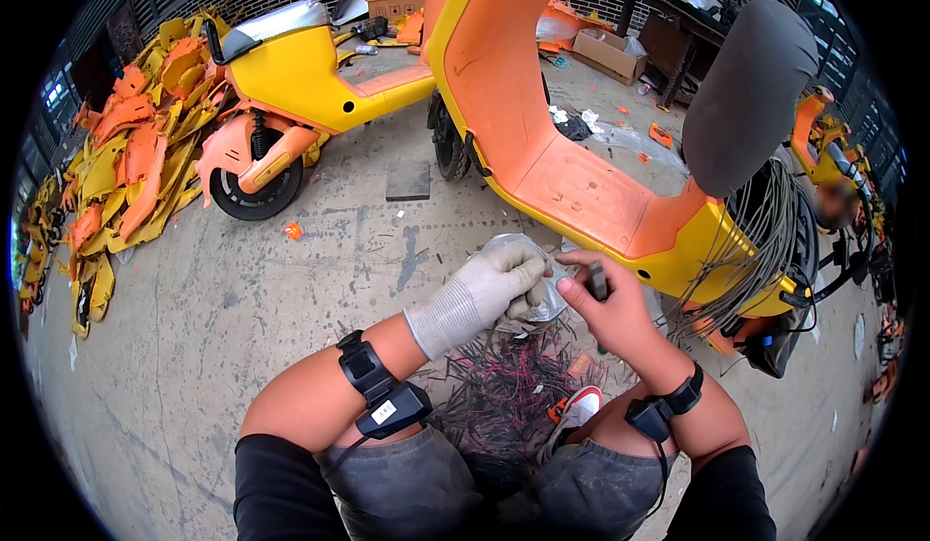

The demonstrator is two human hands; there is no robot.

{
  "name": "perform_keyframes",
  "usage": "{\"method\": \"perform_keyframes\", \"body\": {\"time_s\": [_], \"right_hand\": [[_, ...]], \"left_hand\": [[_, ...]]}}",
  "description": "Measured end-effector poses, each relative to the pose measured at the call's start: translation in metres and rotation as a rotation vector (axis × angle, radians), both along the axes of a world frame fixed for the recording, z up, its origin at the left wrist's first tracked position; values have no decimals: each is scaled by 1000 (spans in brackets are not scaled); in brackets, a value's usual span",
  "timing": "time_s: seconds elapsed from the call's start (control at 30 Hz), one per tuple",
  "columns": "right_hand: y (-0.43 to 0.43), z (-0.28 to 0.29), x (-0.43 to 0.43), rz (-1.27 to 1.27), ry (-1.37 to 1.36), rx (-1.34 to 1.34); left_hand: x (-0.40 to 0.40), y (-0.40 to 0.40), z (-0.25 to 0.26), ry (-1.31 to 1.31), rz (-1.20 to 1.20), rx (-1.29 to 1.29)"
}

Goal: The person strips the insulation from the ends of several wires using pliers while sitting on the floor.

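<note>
My left hand (501, 279), in a pale knitted work glove, has its fingers curled in front of my knees; what lies between them is too small to tell. Bare and close beside it, my right hand (607, 297) grips a small dark tool (598, 281), its kind unclear. Behind and below both hands is a translucent plastic bag (556, 297), partly hidden by the glove. Beneath them, a heap of black and pink-red scraps, like stripped cable sheathing (508, 388), covers the floor between my feet.
An orange and yellow scooter body (581, 185) stands just beyond my hands, with a bundle of grey cables (759, 228) over its rear at right. Another scooter (290, 69) is farther left, near a pile of body panels (138, 149). A cardboard box (610, 54) lies behind.
</note>
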State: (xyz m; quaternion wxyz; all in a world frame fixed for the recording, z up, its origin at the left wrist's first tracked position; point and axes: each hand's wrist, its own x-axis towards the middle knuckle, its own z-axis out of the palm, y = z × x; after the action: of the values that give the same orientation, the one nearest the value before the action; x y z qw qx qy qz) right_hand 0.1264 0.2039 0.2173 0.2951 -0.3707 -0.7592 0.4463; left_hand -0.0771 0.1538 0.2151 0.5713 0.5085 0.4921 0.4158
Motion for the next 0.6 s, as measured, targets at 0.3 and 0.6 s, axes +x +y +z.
{"method": "perform_keyframes", "body": {"time_s": [0.3,0.6], "right_hand": [[8,-9,10,147,27,-380],[4,-19,7,387,81,-631]], "left_hand": [[-3,3,-6,16,84,96],[5,4,0,171,45,117]]}}
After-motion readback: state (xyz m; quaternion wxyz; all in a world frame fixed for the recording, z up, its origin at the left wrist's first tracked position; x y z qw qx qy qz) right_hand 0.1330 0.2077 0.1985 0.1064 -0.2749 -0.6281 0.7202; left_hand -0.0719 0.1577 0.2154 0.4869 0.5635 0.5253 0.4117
